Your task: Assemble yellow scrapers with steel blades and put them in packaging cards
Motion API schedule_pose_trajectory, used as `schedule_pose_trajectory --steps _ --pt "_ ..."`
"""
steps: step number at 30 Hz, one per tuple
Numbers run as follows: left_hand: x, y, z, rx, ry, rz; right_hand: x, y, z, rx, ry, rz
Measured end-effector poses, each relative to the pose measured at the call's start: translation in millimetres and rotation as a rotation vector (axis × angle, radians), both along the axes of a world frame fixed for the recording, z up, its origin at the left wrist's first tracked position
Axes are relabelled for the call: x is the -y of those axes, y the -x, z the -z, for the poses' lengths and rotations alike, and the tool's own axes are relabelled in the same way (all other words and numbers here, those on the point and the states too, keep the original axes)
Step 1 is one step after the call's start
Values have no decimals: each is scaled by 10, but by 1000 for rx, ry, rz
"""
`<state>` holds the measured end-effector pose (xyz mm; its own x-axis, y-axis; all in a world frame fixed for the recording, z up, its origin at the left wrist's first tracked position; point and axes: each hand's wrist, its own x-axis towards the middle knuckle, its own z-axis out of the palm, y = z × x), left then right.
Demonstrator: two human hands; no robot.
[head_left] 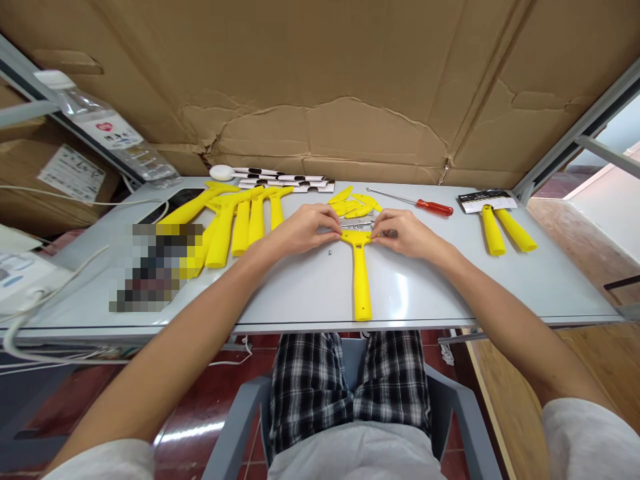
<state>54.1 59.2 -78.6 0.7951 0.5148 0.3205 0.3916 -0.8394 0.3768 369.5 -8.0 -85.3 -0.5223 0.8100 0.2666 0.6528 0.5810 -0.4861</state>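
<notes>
A yellow plastic scraper (362,283) lies on the table straight in front of me, its handle toward me and its wide head away. My left hand (316,228) pinches the left end of the head between thumb and fingers. At the other end, my right hand (404,232) has its fingers closed on the right corner. Just behind the head are a thin metal strip (354,224) and some small screws, partly hidden by the fingers. One loose screw (330,253) rests left of the handle. Farther back sits a small pile of yellow plastic pieces (356,205).
Several yellow scraper handles (216,240) lie to the left. A red-handled screwdriver (434,208) is at the back right, near two packaged yellow handles (508,230). Printed card strips (285,179), a plastic bottle (115,133) and a white cable (55,293) are also here.
</notes>
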Motion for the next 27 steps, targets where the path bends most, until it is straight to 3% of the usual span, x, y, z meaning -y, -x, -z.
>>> schedule_pose_trajectory --steps 12,17,22,27 --pt "30 9 -49 46 21 -23 55 6 -83 -14 0 19" --pt "80 12 -109 53 6 -109 68 -38 -161 -59 -50 73" --pt "501 154 -125 45 -36 -238 247 -136 -185 -21 -104 188" --pt "1043 271 140 53 -1 -362 686 -165 30 151 -62 265"
